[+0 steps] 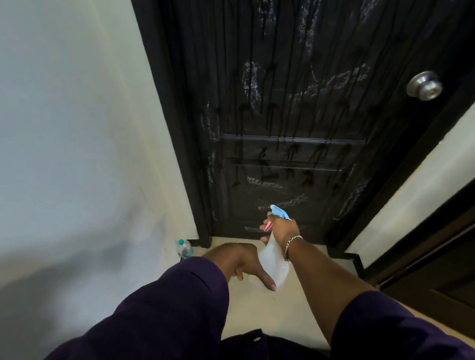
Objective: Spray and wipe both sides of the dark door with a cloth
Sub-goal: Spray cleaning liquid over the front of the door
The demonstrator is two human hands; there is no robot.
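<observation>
The door stands closed in its black frame, straight ahead of the person and filling the upper middle of the view. Its dark surface is wet: thin streams of liquid run down it, and whitish foamy patches lie on the upper part, at the middle and near the bottom. The surface has fine vertical grooves above and raised flat panels with straight edges below. A round metal knob, shiny and grey, sits on the right side of the door.

The right hand grips the neck of a spray bottle, with a finger on the pink trigger; the light blue nozzle points at the lower part of the door, close to it. The body of the bottle is translucent white plastic. A metal chain bracelet is around the right wrist.

The left hand hangs below, just left of the bottle, holding nothing, the fingers pointing down; its grip is loose. Both sleeves are dark purple.

A small water bottle with a blue-green cap stands on the pale floor by the white wall, left of the door frame. A second dark door is at the right edge.
</observation>
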